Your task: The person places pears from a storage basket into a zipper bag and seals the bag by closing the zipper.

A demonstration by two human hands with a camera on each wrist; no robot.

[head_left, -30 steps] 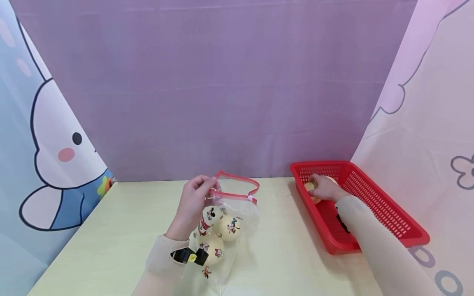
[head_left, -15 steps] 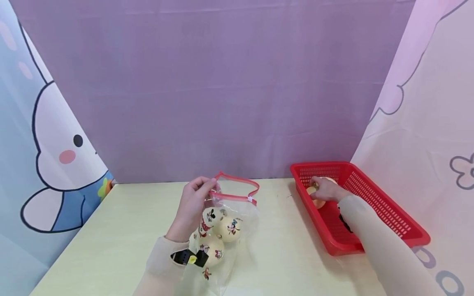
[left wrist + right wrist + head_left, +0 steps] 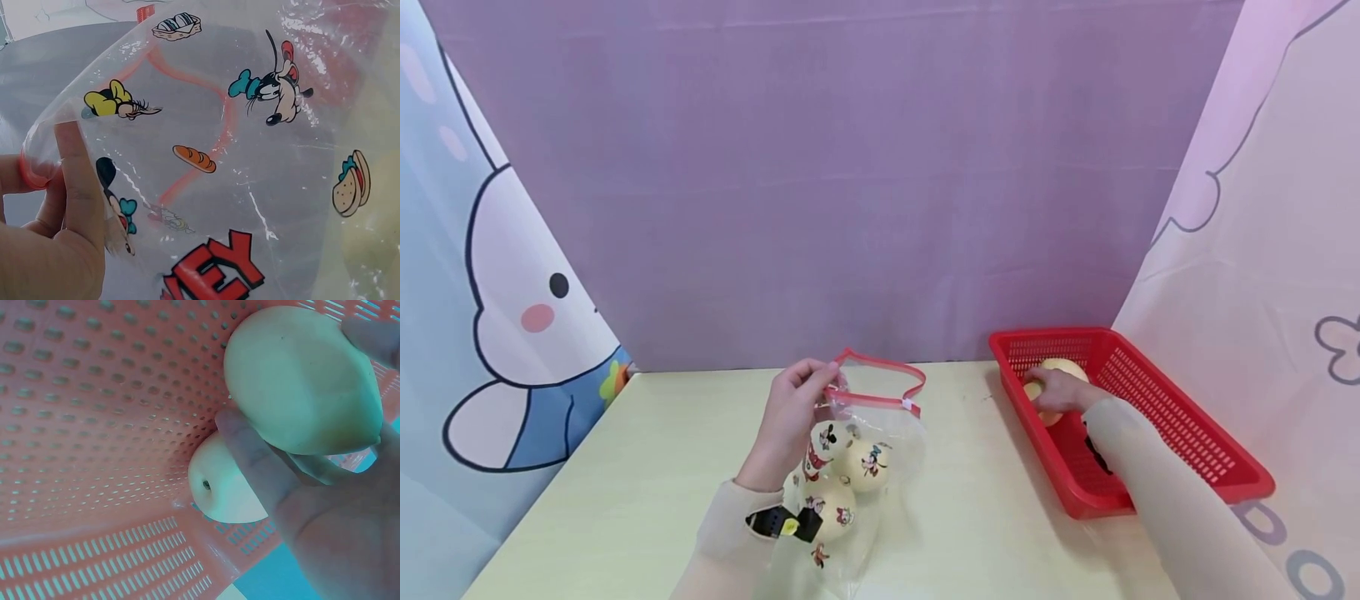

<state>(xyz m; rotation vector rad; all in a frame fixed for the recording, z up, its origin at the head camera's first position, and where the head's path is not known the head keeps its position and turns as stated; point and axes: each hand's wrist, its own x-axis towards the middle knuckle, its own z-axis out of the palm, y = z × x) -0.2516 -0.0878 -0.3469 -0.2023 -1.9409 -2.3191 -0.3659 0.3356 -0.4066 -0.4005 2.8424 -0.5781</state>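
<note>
My left hand (image 3: pixel 793 417) pinches the rim of a clear plastic bag (image 3: pixel 898 433) edged with a red zip strip. The bag's mouth is spread, and several pale yellow round fruits (image 3: pixel 865 465) show inside it. Cartoon prints cover the plastic (image 3: pixel 281 169) in the left wrist view. Inside a red basket (image 3: pixel 1067 500), my right hand (image 3: pixel 1062 390) has its thumb and fingers around a pale yellow fruit (image 3: pixel 300 381) with a small pointed tip. A second pale fruit (image 3: pixel 225 487), with a stem dimple, lies beyond the fingers against the basket wall.
The pale yellow table (image 3: pixel 647 467) carries the bag and the basket. A purple cloth (image 3: pixel 850 183) hangs along the back edge. Printed curtains stand at the left (image 3: pixel 535 275) and right (image 3: pixel 1262 317).
The right hand has shifted slightly inside the basket, its fingers moving over and around the fruit there. The left hand and the bag stay where they were.
</note>
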